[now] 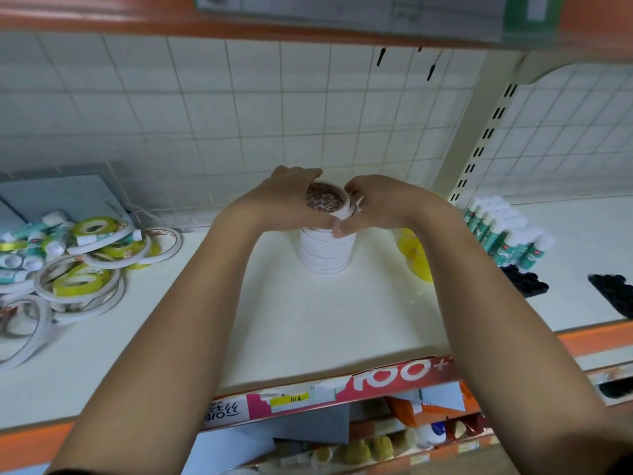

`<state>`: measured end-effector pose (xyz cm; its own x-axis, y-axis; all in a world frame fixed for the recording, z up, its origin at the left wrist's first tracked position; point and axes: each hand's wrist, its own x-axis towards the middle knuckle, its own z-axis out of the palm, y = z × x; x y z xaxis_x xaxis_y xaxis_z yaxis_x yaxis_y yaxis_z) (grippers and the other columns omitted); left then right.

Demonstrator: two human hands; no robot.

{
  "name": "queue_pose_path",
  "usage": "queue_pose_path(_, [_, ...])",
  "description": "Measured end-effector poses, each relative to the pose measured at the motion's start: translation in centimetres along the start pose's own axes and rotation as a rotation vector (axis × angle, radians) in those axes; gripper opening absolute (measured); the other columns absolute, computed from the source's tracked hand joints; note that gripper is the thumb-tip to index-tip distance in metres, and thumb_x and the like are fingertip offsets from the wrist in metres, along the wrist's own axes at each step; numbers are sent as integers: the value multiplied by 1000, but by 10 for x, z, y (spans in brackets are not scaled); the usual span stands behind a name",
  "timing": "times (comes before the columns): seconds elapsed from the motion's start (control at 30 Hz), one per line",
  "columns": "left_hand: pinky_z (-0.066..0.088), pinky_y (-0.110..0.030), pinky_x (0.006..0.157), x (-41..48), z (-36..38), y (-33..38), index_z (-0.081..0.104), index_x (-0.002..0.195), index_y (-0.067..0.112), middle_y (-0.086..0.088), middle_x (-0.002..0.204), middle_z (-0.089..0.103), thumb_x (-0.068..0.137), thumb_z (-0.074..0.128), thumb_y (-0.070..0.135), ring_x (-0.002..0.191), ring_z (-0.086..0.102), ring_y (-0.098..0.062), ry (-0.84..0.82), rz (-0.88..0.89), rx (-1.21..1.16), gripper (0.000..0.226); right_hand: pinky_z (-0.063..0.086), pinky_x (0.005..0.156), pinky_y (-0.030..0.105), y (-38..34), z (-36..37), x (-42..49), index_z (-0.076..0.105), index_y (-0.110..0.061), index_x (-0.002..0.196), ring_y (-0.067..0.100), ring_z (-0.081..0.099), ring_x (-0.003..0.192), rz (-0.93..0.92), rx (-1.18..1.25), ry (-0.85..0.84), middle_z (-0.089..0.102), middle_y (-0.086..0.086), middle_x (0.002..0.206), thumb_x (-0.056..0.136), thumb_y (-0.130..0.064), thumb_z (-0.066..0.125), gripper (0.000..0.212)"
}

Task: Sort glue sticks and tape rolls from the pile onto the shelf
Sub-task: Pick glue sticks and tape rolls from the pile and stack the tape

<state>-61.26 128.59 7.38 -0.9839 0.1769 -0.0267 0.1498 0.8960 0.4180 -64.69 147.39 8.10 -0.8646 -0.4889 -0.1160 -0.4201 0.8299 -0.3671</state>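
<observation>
Left hand: curled around the left side of the top tape roll, fingers bent over its far rim, gripping it.
Right hand: cupped against the right side of the same roll, thumb pressed on the near edge, fingers wrapped round the back; a firm grasp shared with the other hand.
Top tape roll: flat white ring with a patterned reddish-brown centre, tilted slightly toward the camera, sitting at the top of the stack.
Stack of white tape rolls: thin rings piled into a neat upright cylinder, smooth paper-like edges, standing mid-shelf between the two forearms.
Shelf: matte cream board with an orange front lip, backed by a white wire grid panel.
Yellow tape rolls: glossy, just right of the stack, partly hidden by the right forearm.
Glue sticks: white-capped tubes with teal labels, grouped upright and leaning at the right, well apart from the stack.
Pile: loose jumble at the left of white rings, yellow-green rolls and scattered glue sticks lying on their sides.
Black trays: dark, bumpy-surfaced pieces in front of the grouped glue sticks.
</observation>
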Motion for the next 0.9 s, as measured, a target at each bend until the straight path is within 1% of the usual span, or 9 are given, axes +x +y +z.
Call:
queue_pose_path(0.03, [39,-38,100,0,-1,-4,37,143,24,2,141,46,58,76,67,135,31,-22,-3,-11,4,104,53,83,41,1,0,1,64,-12,108,27,64,97,-2,-1,-3,69,8,108,66,-51,81,61])
queue_pose_path(0.13, [47,-31,73,2,2,-10,53,109,23,7,106,60,59,83,56,102,56,-18,4,-15,-26,67,49,68,34,4,-1,7,67,-15,95,24,65,90,-6,-7,-30,70,6,95,63,-53,81,51])
queue_pose_path(0.27, [38,-29,58,6,6,-5,53,94,21,7,92,58,61,82,52,85,55,-16,57,35,11,54,45,61,30,8,-4,10,68,-19,87,18,64,77,-5,-52,-30,69,0,83,60,-56,80,48])
queue_pose_path(0.37, [41,-30,59,8,9,1,53,93,20,7,91,58,61,82,51,85,56,-16,56,41,5,54,45,60,30,13,-7,11,69,-19,84,20,64,75,5,-87,-33,69,1,80,56,-59,79,50])
queue_pose_path(0.43, [47,-34,68,8,9,3,55,96,19,5,95,61,58,84,53,89,58,-17,15,37,-15,59,48,63,32,15,-9,12,70,-20,85,20,66,79,9,-94,-47,70,0,82,53,-61,79,53])
queue_pose_path(0.53, [51,-43,81,6,2,-1,59,100,17,2,102,64,50,83,63,95,61,-20,-34,8,-79,72,52,76,32,17,-11,13,66,-21,99,19,65,88,12,-77,-68,70,-4,94,48,-68,79,71])
queue_pose_path(0.6, [50,-40,80,6,-2,-4,60,108,14,4,106,64,51,82,66,98,61,-21,-19,-27,-85,81,53,83,35,17,-13,14,64,-24,104,16,64,91,26,-84,-83,68,-7,98,43,-74,76,80])
queue_pose_path(0.73, [45,-31,63,13,-2,-3,65,91,17,0,88,68,56,81,64,82,64,-20,-4,4,-87,61,56,78,38,19,-17,19,70,-29,87,15,68,82,4,-95,-131,71,-9,84,46,-74,74,61])
queue_pose_path(0.9, [55,-40,76,16,8,-1,66,96,19,2,92,69,54,82,64,86,64,-16,29,2,-140,63,57,82,38,20,-20,19,71,-29,92,13,68,84,7,-87,-124,73,-9,87,45,-71,76,63])
